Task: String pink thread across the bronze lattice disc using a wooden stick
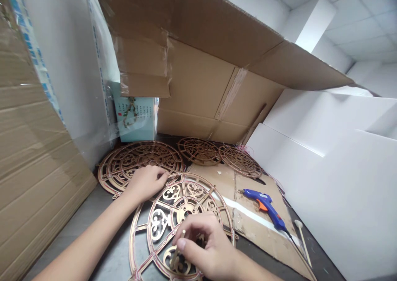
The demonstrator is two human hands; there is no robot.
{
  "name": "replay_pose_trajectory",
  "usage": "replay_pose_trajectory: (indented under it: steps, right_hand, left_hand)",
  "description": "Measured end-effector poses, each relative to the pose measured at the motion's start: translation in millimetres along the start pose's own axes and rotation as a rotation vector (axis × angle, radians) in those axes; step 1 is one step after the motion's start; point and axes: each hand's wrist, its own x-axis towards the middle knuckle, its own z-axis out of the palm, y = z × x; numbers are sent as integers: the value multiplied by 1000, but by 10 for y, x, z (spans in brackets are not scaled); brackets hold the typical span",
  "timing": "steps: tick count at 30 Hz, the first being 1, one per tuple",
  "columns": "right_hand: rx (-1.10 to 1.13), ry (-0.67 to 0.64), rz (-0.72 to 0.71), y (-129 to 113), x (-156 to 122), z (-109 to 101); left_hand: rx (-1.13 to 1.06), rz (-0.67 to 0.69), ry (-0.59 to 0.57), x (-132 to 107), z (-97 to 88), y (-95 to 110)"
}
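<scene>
Nearest, at the bottom edge: right hand (pixel 206 246), knuckles up, fingers curled in, thumb and forefinger pinched shut on a thin wooden stick (pixel 176 254), slanted down over the lower part of the near fretwork disc (pixel 169 192). Disc itself flat on the grey table (pixel 102 215), round, pale wood, cut through with scrolls and heart shapes, right edge overlapping a cardboard sheet (pixel 248 227). A little farther, left hand (pixel 147 182), palm down on the far left rim of the same disc, fingers bent, tips pressed to the wood; whether hooked around the edge or only resting, cannot tell. Just behind that hand, a second fretwork disc (pixel 124 163), partly tucked under the first. To the right, on the cardboard sheet, a blue glue gun (pixel 266 208) with an orange trigger, lying on its side, nozzle toward the discs, well apart from both hands. Beside it, off the sheet's right edge, a small wooden spoon (pixel 302 235). Farther back, two smaller fretwork discs (pixel 198 151), side by side and touching, near the rear wall. Behind them, a large cardboard box (pixel 198 86) with one flap spread overhead, and a pale teal box (pixel 139 115) at its left corner. On the left, leaning cardboard panels (pixel 31 157); on the right, white foam boards (pixel 325 169).
</scene>
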Motion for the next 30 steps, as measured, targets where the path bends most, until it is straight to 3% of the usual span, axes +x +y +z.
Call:
replay_pose_trajectory:
  steps: [19, 30]
  right_hand:
    - [-160, 45, -113, -29, -30, -58]
    - [-146, -51, -222, -38, -21, 7]
  left_hand:
    - [6, -12, -7, -5, -12, 16]
    - [4, -16, -11, -4, -5, -1]
